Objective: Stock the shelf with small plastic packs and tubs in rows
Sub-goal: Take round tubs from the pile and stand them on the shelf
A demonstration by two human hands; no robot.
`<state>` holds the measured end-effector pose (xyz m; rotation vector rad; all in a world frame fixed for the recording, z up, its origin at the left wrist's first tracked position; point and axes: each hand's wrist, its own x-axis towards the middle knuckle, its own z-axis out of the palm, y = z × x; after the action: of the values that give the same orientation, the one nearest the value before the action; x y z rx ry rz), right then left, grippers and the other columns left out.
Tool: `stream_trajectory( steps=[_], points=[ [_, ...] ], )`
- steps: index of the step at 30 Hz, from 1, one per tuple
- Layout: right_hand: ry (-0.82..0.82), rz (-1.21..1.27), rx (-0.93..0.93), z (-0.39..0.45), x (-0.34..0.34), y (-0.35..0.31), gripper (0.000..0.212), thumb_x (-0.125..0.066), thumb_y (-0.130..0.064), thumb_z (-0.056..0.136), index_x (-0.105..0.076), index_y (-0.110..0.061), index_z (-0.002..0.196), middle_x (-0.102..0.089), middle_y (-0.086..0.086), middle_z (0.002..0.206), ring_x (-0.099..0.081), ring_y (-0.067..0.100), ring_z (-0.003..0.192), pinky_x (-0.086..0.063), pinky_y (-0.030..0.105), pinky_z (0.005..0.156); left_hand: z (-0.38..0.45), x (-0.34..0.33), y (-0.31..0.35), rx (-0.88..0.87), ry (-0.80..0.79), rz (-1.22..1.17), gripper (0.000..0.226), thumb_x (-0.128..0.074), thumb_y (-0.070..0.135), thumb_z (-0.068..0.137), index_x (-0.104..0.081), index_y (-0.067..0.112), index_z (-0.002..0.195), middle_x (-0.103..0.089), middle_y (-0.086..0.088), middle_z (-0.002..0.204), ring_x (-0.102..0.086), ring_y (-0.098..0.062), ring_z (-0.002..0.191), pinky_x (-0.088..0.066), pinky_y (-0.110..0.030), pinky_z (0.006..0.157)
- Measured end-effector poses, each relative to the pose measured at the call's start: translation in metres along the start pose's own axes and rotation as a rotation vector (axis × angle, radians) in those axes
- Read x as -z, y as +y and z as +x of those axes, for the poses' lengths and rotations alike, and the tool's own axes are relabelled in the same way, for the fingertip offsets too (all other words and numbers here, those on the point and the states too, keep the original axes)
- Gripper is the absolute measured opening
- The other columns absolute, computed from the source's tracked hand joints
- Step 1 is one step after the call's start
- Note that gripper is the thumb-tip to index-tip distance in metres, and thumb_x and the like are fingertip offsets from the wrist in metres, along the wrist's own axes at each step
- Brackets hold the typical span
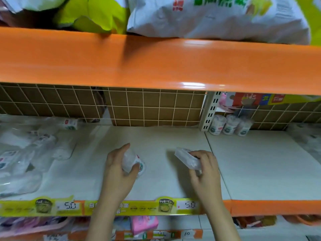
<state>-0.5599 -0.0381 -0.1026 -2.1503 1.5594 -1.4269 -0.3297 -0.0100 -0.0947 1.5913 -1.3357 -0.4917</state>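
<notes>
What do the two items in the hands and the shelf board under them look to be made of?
Left tub: seemingly thin translucent plastic with a printed label; the fingers show faintly through it.
Right pack: clear, glossy plastic, probably rigid, judging by its straight edges.
Shelf: matte off-white board, likely painted metal; its orange front edge shines.

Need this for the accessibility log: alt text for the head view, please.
Two bare hands reach over a white shelf: the left hand holds a small clear tub, the right hand holds a small clear pack. Loose clear packs lie at the left, three tubs stand at the back right, and an orange shelf edge runs above.
</notes>
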Motion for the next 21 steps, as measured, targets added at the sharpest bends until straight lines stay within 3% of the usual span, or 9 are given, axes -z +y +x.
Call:
stream_trajectory(
  steps=[6, 10, 16, 21],
  points=[
    [-0.012, -0.026, -0.037, -0.004, 0.027, 0.028, 0.033, -0.045, -0.019, 0.075, -0.060, -0.013, 0.104, -0.058, 0.003, 0.101, -0.047, 0.012, 0.095, -0.029, 0.007, 0.087, 0.001, -0.027, 0.014, 0.041, -0.048, 0.003, 0.063, -0.072, 0.008, 0.079, -0.046, 0.039, 0.127, -0.041, 0.004, 0.120, -0.048, -0.016, 0.105, -0.047, -0.039, 0.090],
    [-0.036, -0.057, -0.034, 0.002, 0.061, 0.057, 0.035, -0.044, -0.019, 0.076, -0.062, -0.012, 0.105, -0.058, 0.001, 0.102, -0.046, 0.012, 0.096, -0.026, 0.002, 0.089, -0.008, -0.067, 0.042, 0.045, -0.055, -0.046, 0.060, -0.068, 0.012, 0.083, -0.042, 0.049, 0.122, -0.037, 0.001, 0.119, -0.048, -0.016, 0.102, -0.037, -0.026, 0.091],
    [-0.039, -0.103, -0.005, 0.009, 0.146, 0.126, 0.037, -0.057, -0.004, 0.072, -0.060, -0.013, 0.107, -0.051, -0.009, 0.102, -0.043, 0.007, 0.096, -0.022, 0.000, 0.089, -0.036, -0.156, 0.107, 0.049, -0.002, -0.074, 0.034, -0.063, 0.033, 0.087, -0.045, 0.048, 0.111, -0.039, 0.000, 0.118, -0.051, -0.018, 0.101, -0.033, -0.021, 0.085],
    [-0.018, -0.112, -0.029, -0.001, 0.204, 0.176, 0.035, -0.055, -0.003, 0.072, -0.059, -0.011, 0.106, -0.050, -0.009, 0.101, -0.043, 0.009, 0.094, -0.023, 0.001, 0.085, -0.068, -0.230, 0.147, -0.042, -0.075, -0.035, 0.040, -0.066, 0.034, 0.085, -0.047, 0.042, 0.120, -0.044, 0.000, 0.120, -0.046, -0.008, 0.101, -0.030, -0.011, 0.082]
  ],
)
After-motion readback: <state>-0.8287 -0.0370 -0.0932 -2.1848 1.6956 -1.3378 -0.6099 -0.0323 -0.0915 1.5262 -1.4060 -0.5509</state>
